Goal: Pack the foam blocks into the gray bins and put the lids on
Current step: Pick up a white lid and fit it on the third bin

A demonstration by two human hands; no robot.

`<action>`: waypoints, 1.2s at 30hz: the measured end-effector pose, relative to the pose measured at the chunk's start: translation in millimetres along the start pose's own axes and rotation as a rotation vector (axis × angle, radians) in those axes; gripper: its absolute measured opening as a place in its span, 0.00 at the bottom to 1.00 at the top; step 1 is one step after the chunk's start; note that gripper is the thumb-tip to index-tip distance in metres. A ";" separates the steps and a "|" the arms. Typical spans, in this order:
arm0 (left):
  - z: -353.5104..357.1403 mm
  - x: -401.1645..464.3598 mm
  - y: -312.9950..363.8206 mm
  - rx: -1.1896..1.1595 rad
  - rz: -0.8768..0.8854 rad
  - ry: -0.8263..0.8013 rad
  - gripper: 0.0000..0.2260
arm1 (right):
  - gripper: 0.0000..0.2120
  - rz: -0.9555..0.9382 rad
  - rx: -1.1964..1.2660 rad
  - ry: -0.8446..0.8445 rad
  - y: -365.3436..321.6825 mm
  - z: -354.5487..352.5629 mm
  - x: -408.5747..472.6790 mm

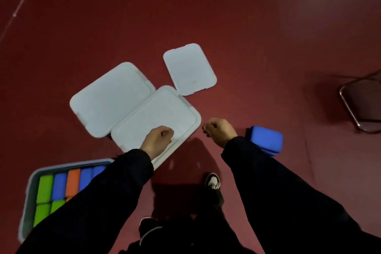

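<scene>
left hand (158,140): fingers curled, over nearest lid (156,117); grip on it cannot be told
right hand (218,131): curled fist, holding nothing visible
gray bin (27,198): lower left, green, blue, orange blocks inside
blue foam block (266,139): floor, beside right forearm

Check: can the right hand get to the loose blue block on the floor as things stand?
Probably yes. The blue block lies on the floor just right of the right hand, beside the wrist, with nothing between them. The hand's fingers are curled and seem to hold nothing, so it looks free to take the block.
</scene>
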State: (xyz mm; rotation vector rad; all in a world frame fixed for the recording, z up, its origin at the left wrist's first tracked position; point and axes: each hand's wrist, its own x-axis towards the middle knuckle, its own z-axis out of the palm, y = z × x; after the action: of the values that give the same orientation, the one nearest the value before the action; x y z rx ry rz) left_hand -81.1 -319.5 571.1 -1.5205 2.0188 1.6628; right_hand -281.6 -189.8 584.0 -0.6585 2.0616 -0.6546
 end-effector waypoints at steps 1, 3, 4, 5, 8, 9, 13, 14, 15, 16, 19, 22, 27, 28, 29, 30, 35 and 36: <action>11.3 9.4 18.1 0.013 0.007 -0.019 0.08 | 0.12 0.012 -0.009 -0.006 12.0 -19.8 6.7; 27.4 25.4 48.4 0.102 0.024 -0.056 0.08 | 0.09 0.038 0.023 0.008 32.7 -56.0 19.8; 34.0 33.6 61.9 0.151 0.030 -0.069 0.08 | 0.09 0.050 0.040 0.020 40.1 -73.7 28.0; 40.0 40.4 74.4 0.198 0.028 -0.077 0.09 | 0.09 0.061 0.044 0.024 46.9 -89.0 36.6; 47.0 64.2 106.4 0.268 0.005 -0.055 0.12 | 0.10 0.076 0.041 0.029 53.3 -127.9 66.7; 48.6 74.0 115.8 0.234 0.002 -0.048 0.11 | 0.10 0.074 0.048 0.029 51.3 -139.3 78.7; 51.1 126.9 155.8 -0.033 -0.054 0.000 0.08 | 0.08 0.024 0.029 -0.005 30.4 -173.2 141.2; 51.1 144.2 165.1 -0.048 -0.049 0.023 0.07 | 0.09 0.010 0.025 -0.012 22.3 -179.8 159.2; 51.8 163.1 174.2 -0.053 -0.040 0.042 0.07 | 0.11 0.005 0.021 -0.022 15.4 -185.5 179.4; 53.0 183.4 183.1 -0.050 -0.040 0.052 0.07 | 0.13 0.002 0.014 -0.032 7.9 -191.8 199.1; 55.7 243.6 211.8 -0.055 -0.057 0.044 0.08 | 0.11 -0.002 -0.032 -0.042 -10.0 -212.0 261.1; 54.0 292.9 245.2 -0.027 -0.061 0.086 0.08 | 0.06 0.012 -0.083 -0.081 -25.2 -233.1 315.7; 41.6 342.6 294.1 -0.135 -0.100 0.112 0.06 | 0.07 -0.007 -0.169 -0.122 -66.1 -270.3 392.1; 39.0 352.3 302.7 -0.144 -0.105 0.104 0.07 | 0.06 -0.008 -0.186 -0.139 -74.1 -276.2 407.7; 37.5 364.0 309.6 -0.163 -0.114 0.109 0.07 | 0.05 -0.013 -0.201 -0.153 -81.5 -281.0 424.3; 37.3 377.7 313.1 -0.192 -0.125 0.128 0.08 | 0.05 -0.022 -0.216 -0.169 -87.1 -283.3 442.1; 57.0 462.1 309.3 -0.391 -0.251 0.192 0.17 | 0.06 -0.003 -0.298 -0.291 -82.6 -262.3 547.6; 66.3 484.6 302.7 -0.410 -0.270 0.221 0.19 | 0.05 0.018 -0.301 -0.316 -72.1 -250.6 572.8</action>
State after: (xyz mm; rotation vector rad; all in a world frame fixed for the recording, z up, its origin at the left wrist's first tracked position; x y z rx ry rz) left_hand -571.4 -592.2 444.5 -2.0841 1.5224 1.9462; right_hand -762.3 -566.9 432.9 -0.8540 1.8795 -0.2105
